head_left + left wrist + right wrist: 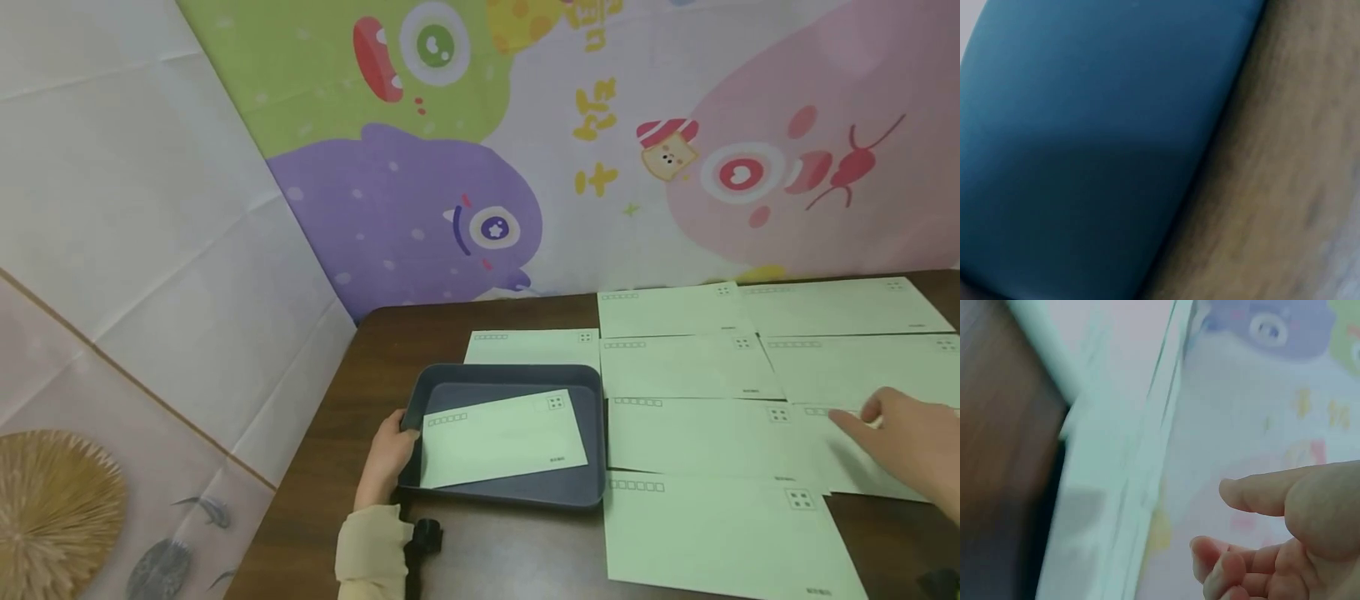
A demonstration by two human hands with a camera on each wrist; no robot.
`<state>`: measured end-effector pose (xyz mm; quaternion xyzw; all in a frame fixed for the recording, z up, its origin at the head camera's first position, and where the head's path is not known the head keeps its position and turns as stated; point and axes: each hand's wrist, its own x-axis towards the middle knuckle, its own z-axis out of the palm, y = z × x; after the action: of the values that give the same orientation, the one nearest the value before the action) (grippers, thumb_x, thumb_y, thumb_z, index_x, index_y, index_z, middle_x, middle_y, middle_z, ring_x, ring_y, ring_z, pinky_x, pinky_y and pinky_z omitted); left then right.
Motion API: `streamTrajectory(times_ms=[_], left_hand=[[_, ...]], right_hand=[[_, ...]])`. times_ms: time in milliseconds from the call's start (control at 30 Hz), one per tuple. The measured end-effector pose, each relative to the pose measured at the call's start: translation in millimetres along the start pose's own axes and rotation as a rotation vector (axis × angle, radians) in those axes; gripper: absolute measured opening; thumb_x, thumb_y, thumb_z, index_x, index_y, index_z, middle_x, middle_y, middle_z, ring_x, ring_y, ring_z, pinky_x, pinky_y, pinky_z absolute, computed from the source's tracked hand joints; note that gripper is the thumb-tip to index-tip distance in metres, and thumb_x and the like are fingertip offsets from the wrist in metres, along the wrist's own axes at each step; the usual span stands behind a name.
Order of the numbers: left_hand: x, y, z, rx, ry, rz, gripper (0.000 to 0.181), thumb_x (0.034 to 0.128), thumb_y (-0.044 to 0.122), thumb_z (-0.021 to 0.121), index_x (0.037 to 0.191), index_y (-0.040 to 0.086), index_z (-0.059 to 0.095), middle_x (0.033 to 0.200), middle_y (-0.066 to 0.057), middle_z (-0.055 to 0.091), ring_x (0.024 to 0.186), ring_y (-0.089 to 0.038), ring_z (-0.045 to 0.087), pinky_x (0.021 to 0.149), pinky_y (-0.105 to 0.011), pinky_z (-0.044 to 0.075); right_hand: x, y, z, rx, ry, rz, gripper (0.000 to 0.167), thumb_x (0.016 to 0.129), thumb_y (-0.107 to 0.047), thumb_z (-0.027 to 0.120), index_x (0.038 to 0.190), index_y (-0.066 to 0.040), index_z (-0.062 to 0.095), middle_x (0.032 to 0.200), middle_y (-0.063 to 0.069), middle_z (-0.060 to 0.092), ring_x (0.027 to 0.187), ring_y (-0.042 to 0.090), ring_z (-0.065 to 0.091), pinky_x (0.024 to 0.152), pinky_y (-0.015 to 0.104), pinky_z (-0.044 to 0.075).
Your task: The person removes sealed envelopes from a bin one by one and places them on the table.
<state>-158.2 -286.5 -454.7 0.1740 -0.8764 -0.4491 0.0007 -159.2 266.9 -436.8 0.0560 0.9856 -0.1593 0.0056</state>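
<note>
A dark blue-grey tray (510,493) stands on the table, with one pale green envelope (502,442) lying askew inside it. At the tray's left side my left hand (388,458) grips the rim, the thumb over the edge; the left wrist view shows the outer wall (1097,106) close up and no fingers clearly. My right hand (903,442) is over an envelope (817,450) at the right. In the right wrist view, the right hand (1291,531) has its thumb apart from loosely bent fingers and holds nothing.
Several pale green envelopes lie in rows right of the tray, some overlapping, the nearest envelope (720,533) by the front. Another envelope (532,346) is partly hidden behind the tray. A cartoon-printed cloth (585,233) hangs behind the brown table (337,400).
</note>
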Motion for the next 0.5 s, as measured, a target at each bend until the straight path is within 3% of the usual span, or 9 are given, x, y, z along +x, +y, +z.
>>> streamTrajectory(times_ms=[33,167,333,500], left_hand=[[0.1,0.0,-0.1,0.002,0.001,0.002,0.043,0.0839,0.003,0.039,0.125,-0.006,0.045,0.128,-0.027,0.043,0.115,-0.040,0.042,0.093,-0.054,0.034],[0.2,0.3,0.0,0.013,0.004,0.006,0.043,0.0839,0.003,0.040,0.126,-0.004,0.045,0.128,-0.027,0.043,0.116,-0.040,0.041,0.093,-0.055,0.033],[0.5,-0.4,1.3,0.015,0.008,0.003,0.043,0.0837,0.004,0.040,0.125,-0.004,0.046,0.127,-0.026,0.043,0.114,-0.039,0.041,0.093,-0.054,0.033],[0.7,-0.4,-0.9,0.019,0.005,0.002,0.043,0.0835,0.003,0.040,0.125,-0.005,0.045,0.127,-0.027,0.043,0.114,-0.039,0.041,0.093,-0.053,0.033]], right_hand=[[-1.6,-11.0,-1.9,-0.010,-0.035,-0.030,0.070,0.087,-0.060,0.036,0.091,0.009,0.046,0.054,0.006,0.046,0.047,0.018,0.038,0.045,0.032,0.031],[-12.3,-57.4,-10.1,0.000,-0.133,-0.125,0.055,0.089,-0.047,0.046,0.101,0.007,0.051,0.054,0.002,0.046,0.047,0.016,0.038,0.041,0.032,0.031],[-20.2,-95.5,-2.0,0.066,-0.121,-0.223,0.042,0.089,-0.037,0.050,0.099,0.003,0.054,0.050,-0.003,0.046,0.043,0.013,0.039,0.040,0.029,0.030],[-21.6,-128.2,3.1,0.123,-0.049,-0.310,0.030,0.087,-0.029,0.054,0.094,0.000,0.056,0.055,-0.003,0.048,0.043,0.013,0.040,0.040,0.029,0.031]])
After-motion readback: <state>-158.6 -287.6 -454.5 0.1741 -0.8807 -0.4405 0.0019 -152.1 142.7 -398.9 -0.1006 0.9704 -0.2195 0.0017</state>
